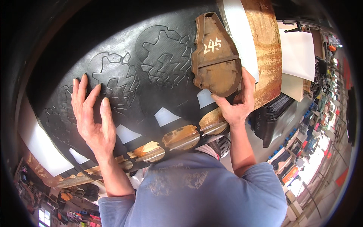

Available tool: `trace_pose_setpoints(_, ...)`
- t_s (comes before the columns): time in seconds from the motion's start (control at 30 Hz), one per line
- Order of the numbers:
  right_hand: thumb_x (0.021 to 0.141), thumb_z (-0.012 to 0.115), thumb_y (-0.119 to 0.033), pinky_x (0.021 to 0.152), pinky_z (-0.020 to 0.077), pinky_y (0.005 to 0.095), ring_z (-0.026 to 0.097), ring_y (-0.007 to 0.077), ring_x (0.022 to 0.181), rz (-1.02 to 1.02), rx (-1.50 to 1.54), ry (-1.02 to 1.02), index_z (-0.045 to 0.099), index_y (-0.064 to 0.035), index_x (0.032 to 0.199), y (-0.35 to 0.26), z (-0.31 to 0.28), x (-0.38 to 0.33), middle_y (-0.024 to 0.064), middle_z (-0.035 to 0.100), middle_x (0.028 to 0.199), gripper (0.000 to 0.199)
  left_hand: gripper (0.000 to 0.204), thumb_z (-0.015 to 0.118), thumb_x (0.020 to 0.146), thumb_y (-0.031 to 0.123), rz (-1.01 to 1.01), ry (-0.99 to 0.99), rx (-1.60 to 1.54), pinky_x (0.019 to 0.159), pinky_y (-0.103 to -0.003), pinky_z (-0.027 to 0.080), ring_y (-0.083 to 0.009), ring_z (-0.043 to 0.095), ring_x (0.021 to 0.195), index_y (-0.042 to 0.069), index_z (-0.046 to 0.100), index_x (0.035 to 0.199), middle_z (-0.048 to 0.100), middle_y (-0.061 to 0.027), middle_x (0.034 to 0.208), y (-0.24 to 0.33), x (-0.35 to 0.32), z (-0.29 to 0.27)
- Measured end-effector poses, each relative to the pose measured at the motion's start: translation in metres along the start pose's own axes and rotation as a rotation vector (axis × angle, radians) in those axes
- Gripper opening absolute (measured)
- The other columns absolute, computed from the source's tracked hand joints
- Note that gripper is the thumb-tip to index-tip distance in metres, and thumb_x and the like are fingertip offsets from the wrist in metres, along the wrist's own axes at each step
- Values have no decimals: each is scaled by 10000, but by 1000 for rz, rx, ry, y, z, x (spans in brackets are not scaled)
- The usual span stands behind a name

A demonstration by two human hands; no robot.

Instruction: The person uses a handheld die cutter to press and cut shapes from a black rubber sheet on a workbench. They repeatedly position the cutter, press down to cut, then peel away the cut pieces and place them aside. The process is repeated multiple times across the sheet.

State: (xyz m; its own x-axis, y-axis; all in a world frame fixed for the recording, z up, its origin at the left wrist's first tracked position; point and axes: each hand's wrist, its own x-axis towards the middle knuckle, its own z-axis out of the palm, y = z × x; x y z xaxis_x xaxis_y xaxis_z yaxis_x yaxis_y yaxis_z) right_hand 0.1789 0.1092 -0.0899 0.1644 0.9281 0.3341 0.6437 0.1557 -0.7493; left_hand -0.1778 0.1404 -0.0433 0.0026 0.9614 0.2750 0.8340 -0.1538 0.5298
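Observation:
A black rubber sheet (151, 90) with raised tread patterns lies across the work surface. On its right part sits a rusty metal cutting die (218, 45), shaped like a shoe sole, with a crossbar and white hand-painted marks. My right hand (238, 102) grips the near rounded end of this die, thumb on the near edge and fingers round the right side. My left hand (94, 117) rests flat on the sheet at the left, fingers spread, beside a tread pattern. Sole-shaped notches along the sheet's near edge show the white layer (166, 116) beneath.
A white board (242, 41) and a worn wooden board (266, 49) extend past the sheet's right side. Scalloped worn wood (181, 138) edges the near side. Stacked black sheets (270, 117) stand at the right, below white panels (298, 53). Cluttered shelves line the far right.

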Motion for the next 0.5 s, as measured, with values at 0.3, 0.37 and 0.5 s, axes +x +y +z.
trace_pose_setpoints(0.3, 665, 1024, -246, 1132, 477, 470, 557, 374, 1339, 9, -22, -13, 527, 28, 1540, 3, 1, 1, 223, 556, 1445, 1043, 285, 725, 983, 58, 12, 13, -20, 1296, -547, 320, -375, 468, 1552, 58, 754, 1267, 638, -153, 1543, -1, 2, 1)
trace_pose_setpoints(0.37, 661, 1025, -253, 1131, 477, 472, 553, 379, 1341, 6, -36, -19, 519, 32, 1545, 2, 1, 1, 226, 554, 1446, 1058, 284, 726, 981, 58, 13, 13, -14, 1296, -550, 318, -375, 471, 1550, 56, 754, 1264, 640, -155, 1540, -2, 2, 1)
trace_pose_setpoints(0.5, 659, 1024, -251, 1130, 477, 471, 549, 381, 1344, 18, -23, -19, 508, 39, 1551, 3, 1, 1, 230, 550, 1452, 1071, 275, 726, 982, 62, 12, 7, -32, 1295, -555, 317, -381, 469, 1551, 51, 757, 1255, 639, -157, 1541, -1, 2, 0)
